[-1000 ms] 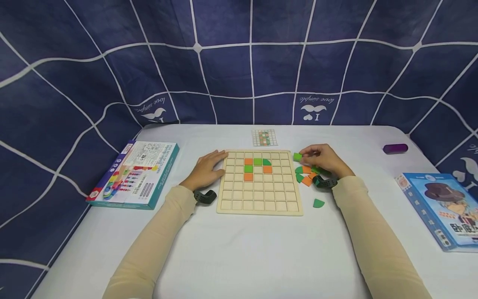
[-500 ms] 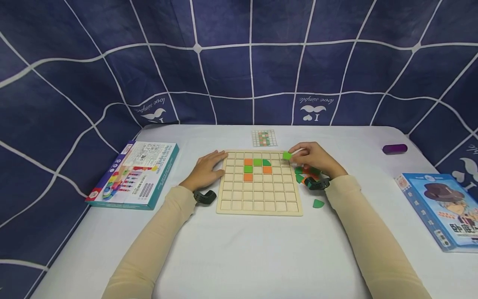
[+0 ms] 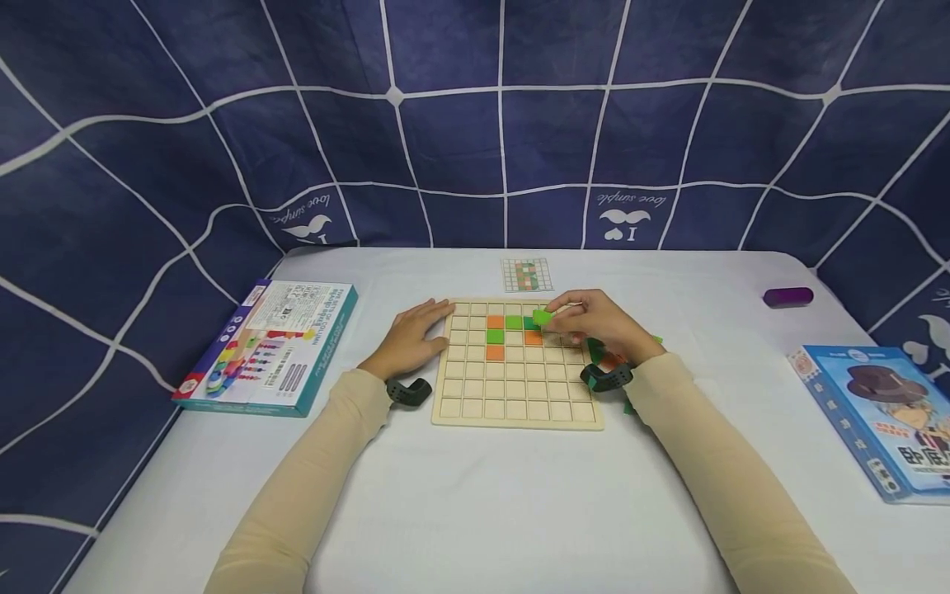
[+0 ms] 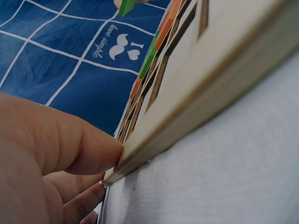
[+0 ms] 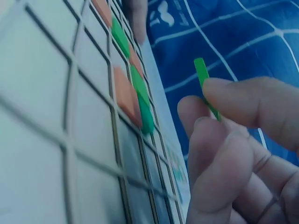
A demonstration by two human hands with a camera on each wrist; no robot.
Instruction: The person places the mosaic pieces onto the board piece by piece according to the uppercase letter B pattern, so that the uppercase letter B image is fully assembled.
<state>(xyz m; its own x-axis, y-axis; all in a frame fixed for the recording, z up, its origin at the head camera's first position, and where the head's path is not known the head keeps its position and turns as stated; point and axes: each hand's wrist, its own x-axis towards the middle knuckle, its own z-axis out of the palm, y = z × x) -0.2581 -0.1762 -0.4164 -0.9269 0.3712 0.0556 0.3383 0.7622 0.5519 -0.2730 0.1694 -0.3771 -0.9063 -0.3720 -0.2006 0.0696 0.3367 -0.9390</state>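
My right hand (image 3: 597, 320) pinches a light green square tile (image 3: 543, 318) between thumb and fingers. In the right wrist view that green tile (image 5: 201, 70) stands on edge, raised off the wooden grid board (image 3: 517, 410). Orange tiles (image 3: 495, 353), light green tiles (image 3: 495, 337) and a dark green rounded piece (image 3: 529, 322) lie in cells of the upper half of the board. At the board's upper left edge rests my left hand (image 3: 406, 338), fingers extended. The left wrist view has its thumb (image 4: 96, 149) touching the board's rim.
A small printed pattern card (image 3: 527, 275) lies behind the board. Loose green and orange pieces (image 3: 612, 360) are partly hidden under my right wrist. Flat boxes lie at left (image 3: 270, 346) and right (image 3: 883, 421). A purple oblong object (image 3: 788, 297) is at far right.
My right hand has carried the green square tile leftward, from beside the board's upper right corner to over the dark green piece. The left hand stays where it was.
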